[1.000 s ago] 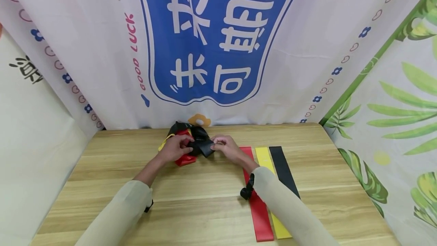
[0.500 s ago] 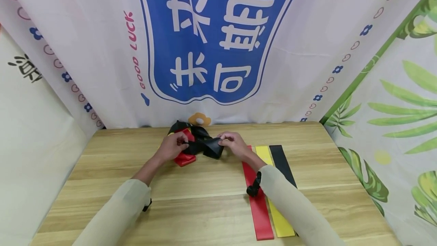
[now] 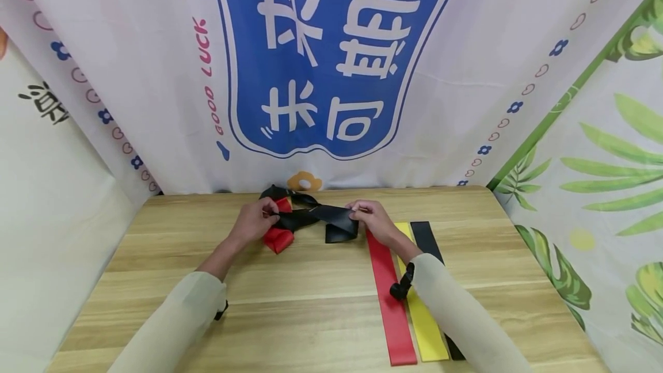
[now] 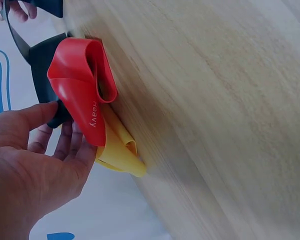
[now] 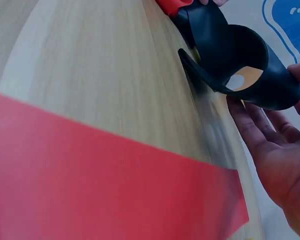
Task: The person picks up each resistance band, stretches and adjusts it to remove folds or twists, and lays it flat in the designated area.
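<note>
In the head view, my left hand (image 3: 252, 221) and right hand (image 3: 374, 220) stretch a black resistance band (image 3: 335, 216) between them at the table's back. The band is twisted, and its right end hangs in a loop. My left thumb and fingers (image 4: 50, 117) pinch one end. In the right wrist view, my right thumb and fingers (image 5: 262, 122) pinch the curled other end. Beside my left hand lie a crumpled red resistance band (image 3: 279, 239), marked "Heavy", and a folded yellow one (image 4: 121, 156), mostly hidden in the head view.
A flat red band (image 3: 391, 309), a flat yellow band (image 3: 426, 330) and a flat black band (image 3: 426, 239) lie side by side at the right, partly under my right arm. A printed curtain (image 3: 440, 102) hangs at the back edge of the wooden table (image 3: 300, 309).
My right hand has moved right and my left hand slightly left. Between them the black band has been drawn out from a bunched shape into a longer, twisted strip.
</note>
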A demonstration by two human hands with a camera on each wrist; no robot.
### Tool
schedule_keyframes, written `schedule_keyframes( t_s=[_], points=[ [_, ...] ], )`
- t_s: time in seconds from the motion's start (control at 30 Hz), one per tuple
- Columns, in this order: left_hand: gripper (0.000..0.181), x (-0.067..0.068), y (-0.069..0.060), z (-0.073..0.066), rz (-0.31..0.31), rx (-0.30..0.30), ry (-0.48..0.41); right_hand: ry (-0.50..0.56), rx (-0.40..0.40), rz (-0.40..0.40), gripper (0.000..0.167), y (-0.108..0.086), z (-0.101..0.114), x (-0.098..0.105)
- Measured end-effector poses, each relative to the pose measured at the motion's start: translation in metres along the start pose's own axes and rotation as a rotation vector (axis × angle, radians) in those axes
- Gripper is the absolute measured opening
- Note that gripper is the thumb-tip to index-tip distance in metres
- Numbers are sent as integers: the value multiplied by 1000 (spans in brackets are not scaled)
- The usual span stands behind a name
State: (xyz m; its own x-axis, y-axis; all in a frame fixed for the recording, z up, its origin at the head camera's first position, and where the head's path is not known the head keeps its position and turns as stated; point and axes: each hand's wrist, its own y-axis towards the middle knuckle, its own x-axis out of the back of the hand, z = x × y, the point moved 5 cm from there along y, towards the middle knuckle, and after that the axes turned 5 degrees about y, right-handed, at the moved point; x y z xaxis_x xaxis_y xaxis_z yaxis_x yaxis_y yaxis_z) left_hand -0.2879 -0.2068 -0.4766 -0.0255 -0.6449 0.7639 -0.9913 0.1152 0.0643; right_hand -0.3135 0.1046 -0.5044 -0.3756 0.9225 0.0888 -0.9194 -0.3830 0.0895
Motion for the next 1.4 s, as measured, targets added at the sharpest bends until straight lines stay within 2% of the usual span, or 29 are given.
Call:
schedule_keyframes(
  t_s=[0.23, 0.37, 0.53, 0.67, 0.77, 0.97, 1.27, 1.4],
  points=[
    [9, -1, -1, -8, 14, 1, 19, 7, 48, 10, 14, -6, 0, 6],
    [20, -4, -2, -19, 43, -9, 38, -1, 46, 36, 13, -8, 0, 3],
    [33, -7, -1, -36, 52, -83, 105, -12, 53, 48, 12, -9, 0, 1],
    [33, -10, 3, -45, 71, -106, 81, -11, 62, 61, 12, -10, 0, -1],
    [34, -14, 7, -48, 100, -82, 53, -12, 65, 72, 12, -10, -1, -3],
    [35, -24, 14, -45, 138, -28, 70, -10, 64, 83, 13, -10, -2, -4],
    [38, -34, 21, -40, 193, 54, 32, -4, 51, 83, 14, -12, -2, -4],
    [38, -36, 22, -39, 206, 72, 15, -4, 65, 84, 13, -12, -1, -4]
  ],
)
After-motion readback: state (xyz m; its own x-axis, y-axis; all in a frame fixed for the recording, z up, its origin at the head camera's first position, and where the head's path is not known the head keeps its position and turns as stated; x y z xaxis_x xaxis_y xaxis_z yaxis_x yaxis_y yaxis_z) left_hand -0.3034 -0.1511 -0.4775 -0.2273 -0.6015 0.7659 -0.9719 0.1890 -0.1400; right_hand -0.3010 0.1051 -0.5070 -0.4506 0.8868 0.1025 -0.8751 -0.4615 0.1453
